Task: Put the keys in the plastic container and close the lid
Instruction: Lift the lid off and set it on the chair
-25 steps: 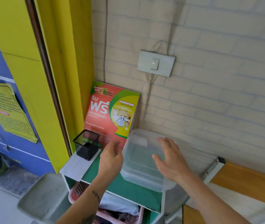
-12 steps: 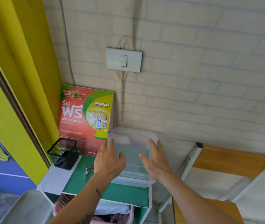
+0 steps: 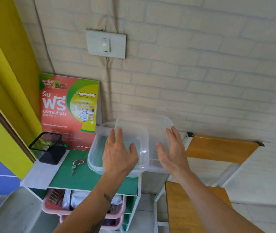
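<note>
- The clear rectangular plastic container stands on the green top of the small shelf unit, at its right end.
- The clear plastic lid is off the container: it sits displaced to the right, tilted, overlapping the container's right rim and reaching past the shelf edge.
- The left hand lies over the container with fingers spread wide and flat; whether it presses on the rim cannot be told.
- The right hand is open against the lid's right side, fingers extended. It appears to support or slide the lid; a closed grasp is not evident.
- The small bunch of metal keys on a ring lies on the green top, just left of the container and clear of both hands.
- A black wire-mesh pen holder stands further left; a red and green printed sign leans on the wall behind.
- Assessment: opening is under way or just completed. Nothing is visible inside the container.
- Outstanding: set the lid aside, pick up the keys, place them inside, refit the lid and press it shut.
</note>
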Tool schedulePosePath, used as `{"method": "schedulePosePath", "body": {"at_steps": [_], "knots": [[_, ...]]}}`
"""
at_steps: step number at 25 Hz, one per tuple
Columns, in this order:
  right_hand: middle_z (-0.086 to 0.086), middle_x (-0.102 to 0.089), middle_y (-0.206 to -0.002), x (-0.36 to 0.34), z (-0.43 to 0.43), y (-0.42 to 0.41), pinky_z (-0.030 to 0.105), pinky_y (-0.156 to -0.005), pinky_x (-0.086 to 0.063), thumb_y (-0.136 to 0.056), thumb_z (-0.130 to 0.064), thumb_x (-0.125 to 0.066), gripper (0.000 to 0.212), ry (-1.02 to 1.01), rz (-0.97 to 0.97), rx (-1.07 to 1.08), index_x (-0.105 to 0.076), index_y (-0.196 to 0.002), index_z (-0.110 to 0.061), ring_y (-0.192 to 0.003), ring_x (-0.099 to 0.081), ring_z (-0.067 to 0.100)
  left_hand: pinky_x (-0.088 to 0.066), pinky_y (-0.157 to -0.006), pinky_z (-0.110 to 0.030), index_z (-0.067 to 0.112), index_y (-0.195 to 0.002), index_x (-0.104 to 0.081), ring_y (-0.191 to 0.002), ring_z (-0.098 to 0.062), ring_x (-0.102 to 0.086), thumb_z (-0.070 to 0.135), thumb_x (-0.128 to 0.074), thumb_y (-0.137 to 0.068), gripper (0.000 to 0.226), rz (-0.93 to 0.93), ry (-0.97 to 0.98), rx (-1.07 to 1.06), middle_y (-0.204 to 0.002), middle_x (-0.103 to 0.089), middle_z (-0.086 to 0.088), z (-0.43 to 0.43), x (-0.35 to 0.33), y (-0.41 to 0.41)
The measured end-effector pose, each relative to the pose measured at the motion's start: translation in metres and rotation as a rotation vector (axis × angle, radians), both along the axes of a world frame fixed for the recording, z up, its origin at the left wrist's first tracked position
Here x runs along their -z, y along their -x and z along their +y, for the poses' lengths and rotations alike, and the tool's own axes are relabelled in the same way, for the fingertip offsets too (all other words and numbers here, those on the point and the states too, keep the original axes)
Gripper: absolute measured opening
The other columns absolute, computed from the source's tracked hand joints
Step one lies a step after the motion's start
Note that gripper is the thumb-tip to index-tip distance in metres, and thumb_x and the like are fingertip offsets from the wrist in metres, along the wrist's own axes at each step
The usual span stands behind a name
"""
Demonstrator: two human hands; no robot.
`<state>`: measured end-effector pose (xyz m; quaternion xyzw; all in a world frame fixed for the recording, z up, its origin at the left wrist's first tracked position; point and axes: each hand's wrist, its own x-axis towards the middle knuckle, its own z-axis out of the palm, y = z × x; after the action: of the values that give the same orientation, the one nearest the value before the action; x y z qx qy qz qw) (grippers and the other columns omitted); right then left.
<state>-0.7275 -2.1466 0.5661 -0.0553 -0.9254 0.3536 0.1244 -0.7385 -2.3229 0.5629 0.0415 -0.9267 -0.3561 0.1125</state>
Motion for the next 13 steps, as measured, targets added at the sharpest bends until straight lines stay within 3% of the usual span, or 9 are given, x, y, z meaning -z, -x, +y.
{"method": "schedulePosePath", "body": {"at_steps": [7, 13], "knots": [[-0.001, -0.016, -0.164, 0.012, 0.111, -0.072, 0.034, -0.121, -0.017, -0.095, -0.030, -0.054, 0.067, -0.001, 0.019, 0.129, -0.026, -0.153, -0.013, -0.150, -0.009, 0.011, -0.040, -0.108, -0.045, 0.015, -0.148, -0.030, -0.137, -0.034, -0.039, 0.037, -0.055, -0.085, 0.071, -0.009, 0.008, 0.121, -0.155, -0.032, -0.014, 0.114, 0.008, -0.057], [-0.001, -0.009, -0.165, 0.044, 0.207, -0.140, 0.040, -0.119, -0.024, -0.098, -0.036, -0.046, 0.064, -0.014, -0.109, 0.186, -0.024, -0.154, -0.015, -0.150, -0.012, 0.015, -0.033, -0.114, -0.044, 0.015, -0.148, -0.025, -0.140, -0.031, -0.030, 0.039, -0.052, -0.088, 0.070, -0.111, 0.068, 0.214, -0.156, -0.028, -0.013, 0.212, 0.042, -0.114]]}}
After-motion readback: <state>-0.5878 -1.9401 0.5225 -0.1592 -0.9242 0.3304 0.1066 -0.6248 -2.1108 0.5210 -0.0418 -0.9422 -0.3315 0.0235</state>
